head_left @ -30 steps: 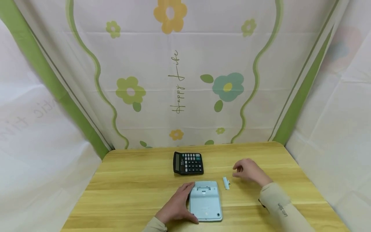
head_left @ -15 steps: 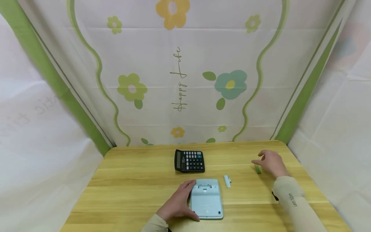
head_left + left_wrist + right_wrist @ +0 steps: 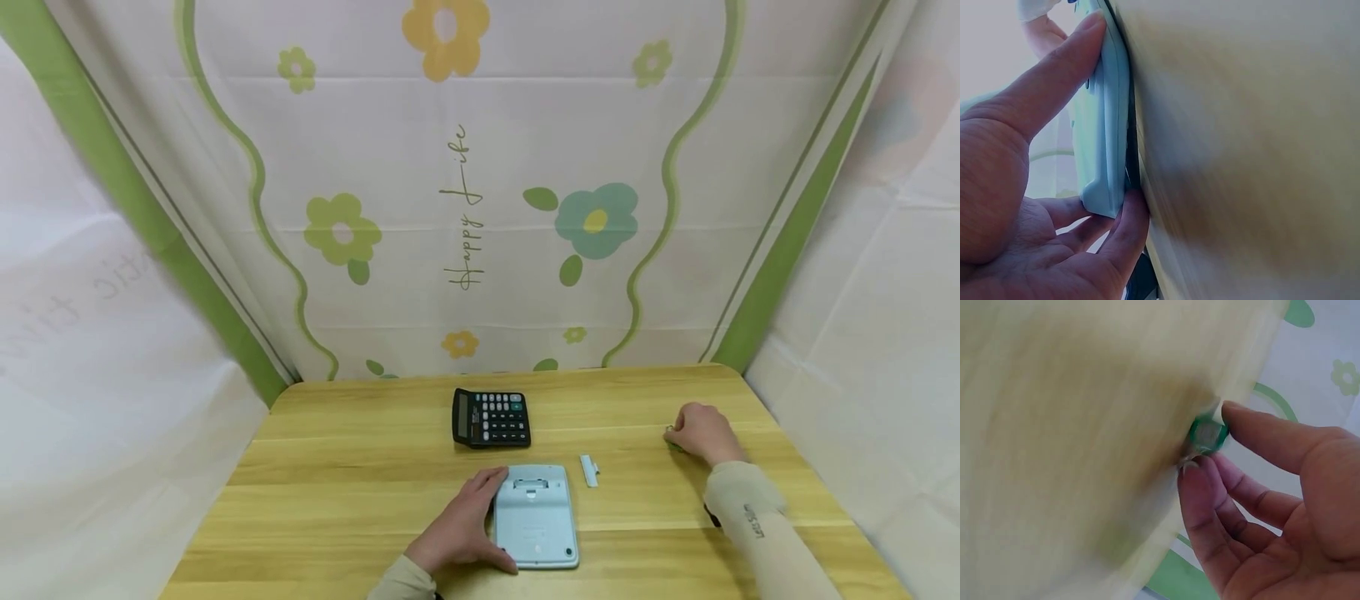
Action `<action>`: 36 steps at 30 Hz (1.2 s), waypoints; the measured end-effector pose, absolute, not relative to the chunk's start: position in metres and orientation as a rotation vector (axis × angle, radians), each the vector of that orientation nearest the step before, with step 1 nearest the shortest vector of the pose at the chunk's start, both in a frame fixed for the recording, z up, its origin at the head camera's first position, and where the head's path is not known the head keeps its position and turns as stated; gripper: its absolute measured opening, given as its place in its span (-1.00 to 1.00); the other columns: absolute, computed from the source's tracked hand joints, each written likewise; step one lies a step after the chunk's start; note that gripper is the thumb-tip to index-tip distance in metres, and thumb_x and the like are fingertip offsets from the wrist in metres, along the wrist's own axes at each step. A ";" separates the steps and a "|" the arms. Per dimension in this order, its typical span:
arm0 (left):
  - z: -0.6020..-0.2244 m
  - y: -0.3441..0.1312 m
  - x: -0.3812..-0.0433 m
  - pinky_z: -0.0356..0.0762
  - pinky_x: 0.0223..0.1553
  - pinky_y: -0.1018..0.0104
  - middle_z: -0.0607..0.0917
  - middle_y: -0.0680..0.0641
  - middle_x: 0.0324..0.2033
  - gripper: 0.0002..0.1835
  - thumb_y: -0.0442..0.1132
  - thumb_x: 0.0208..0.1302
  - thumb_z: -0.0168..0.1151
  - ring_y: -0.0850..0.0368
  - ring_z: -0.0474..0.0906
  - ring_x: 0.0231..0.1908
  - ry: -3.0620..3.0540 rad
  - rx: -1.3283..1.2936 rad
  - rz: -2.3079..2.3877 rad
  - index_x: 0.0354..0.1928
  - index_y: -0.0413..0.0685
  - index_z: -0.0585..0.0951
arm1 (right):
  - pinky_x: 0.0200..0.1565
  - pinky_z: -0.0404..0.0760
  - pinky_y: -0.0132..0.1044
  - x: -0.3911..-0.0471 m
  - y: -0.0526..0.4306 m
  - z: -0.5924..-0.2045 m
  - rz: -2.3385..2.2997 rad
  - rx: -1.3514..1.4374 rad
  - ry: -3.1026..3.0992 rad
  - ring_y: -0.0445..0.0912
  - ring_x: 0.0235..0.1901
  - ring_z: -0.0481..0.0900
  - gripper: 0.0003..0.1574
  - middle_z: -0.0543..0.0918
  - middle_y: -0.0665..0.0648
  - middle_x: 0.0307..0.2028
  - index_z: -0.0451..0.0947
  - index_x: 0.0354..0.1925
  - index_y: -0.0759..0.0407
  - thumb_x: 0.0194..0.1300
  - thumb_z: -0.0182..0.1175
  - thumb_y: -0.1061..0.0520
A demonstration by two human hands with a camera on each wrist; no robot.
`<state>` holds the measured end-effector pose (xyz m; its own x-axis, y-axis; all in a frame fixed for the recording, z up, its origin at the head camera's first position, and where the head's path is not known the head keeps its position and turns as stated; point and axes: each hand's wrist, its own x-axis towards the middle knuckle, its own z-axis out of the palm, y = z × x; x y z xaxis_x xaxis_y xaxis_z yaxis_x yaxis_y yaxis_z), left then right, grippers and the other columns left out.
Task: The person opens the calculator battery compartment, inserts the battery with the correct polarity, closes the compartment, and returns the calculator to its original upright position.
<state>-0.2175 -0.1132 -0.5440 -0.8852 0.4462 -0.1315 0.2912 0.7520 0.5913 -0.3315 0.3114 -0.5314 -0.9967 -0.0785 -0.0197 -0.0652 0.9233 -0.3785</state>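
Observation:
A light-blue calculator (image 3: 534, 525) lies back side up on the table, its battery compartment uncovered at the far end. My left hand (image 3: 467, 521) holds its left side, thumb along the near edge and fingers at the far corner; the left wrist view shows the thumb on the case (image 3: 1107, 125). Right of the calculator lies its small battery cover (image 3: 589, 471). Farther right, my right hand (image 3: 703, 432) pinches a green battery (image 3: 1208, 433) between thumb and fingertips, close over the table. Its flat silvery end faces the right wrist camera.
A black calculator (image 3: 491, 418) sits keys up beyond the light-blue one. The wooden table (image 3: 337, 467) ends at a flower-printed curtain (image 3: 405, 292) at the back, and white fabric hangs on both sides.
My right hand has moved right, past the battery cover, to the green battery, and its fingers have closed on it. The left hand has stayed on the light-blue calculator.

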 end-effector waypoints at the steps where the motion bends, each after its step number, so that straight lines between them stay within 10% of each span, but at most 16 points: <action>1: -0.544 -0.113 -0.217 0.24 0.35 0.02 0.17 0.09 0.42 0.40 0.41 -0.48 0.50 0.05 0.15 0.37 2.686 0.577 0.842 0.50 0.13 0.06 | -0.37 0.53 -0.03 -0.331 0.312 -0.532 -0.597 -0.112 3.053 -0.01 -0.49 0.48 -0.71 0.58 0.15 -0.49 0.51 -0.48 0.27 0.11 0.30 0.06; 16: -0.547 -0.113 -0.219 0.24 0.35 0.06 0.16 0.08 0.43 0.43 0.41 -0.51 0.51 0.08 0.14 0.38 2.692 0.581 0.835 0.50 0.12 0.05 | -0.50 0.33 -0.26 -0.323 0.306 -0.536 -0.672 -0.063 3.045 -0.08 -0.63 0.36 -0.61 0.44 0.03 -0.69 0.42 -0.70 0.10 0.20 0.25 0.08; 24: -0.547 -0.113 -0.219 0.26 0.34 0.05 0.16 0.07 0.42 0.44 0.40 -0.52 0.52 0.06 0.14 0.38 2.679 0.574 0.845 0.50 0.10 0.05 | -0.31 0.59 -0.14 -0.312 0.285 -0.524 -0.874 -0.198 2.955 -0.06 -0.37 0.55 -0.73 0.63 0.14 -0.36 0.59 -0.25 0.33 0.26 0.22 0.10; 36: -0.547 -0.113 -0.219 0.27 0.33 0.01 0.17 0.04 0.42 0.43 0.42 -0.53 0.51 0.03 0.14 0.37 2.680 0.554 0.834 0.50 0.13 0.06 | -0.34 0.61 -0.41 -0.284 0.234 -0.481 -1.156 -0.662 2.866 -0.19 -0.33 0.55 -0.84 0.59 -0.06 -0.36 0.55 -0.26 0.06 0.19 0.34 0.18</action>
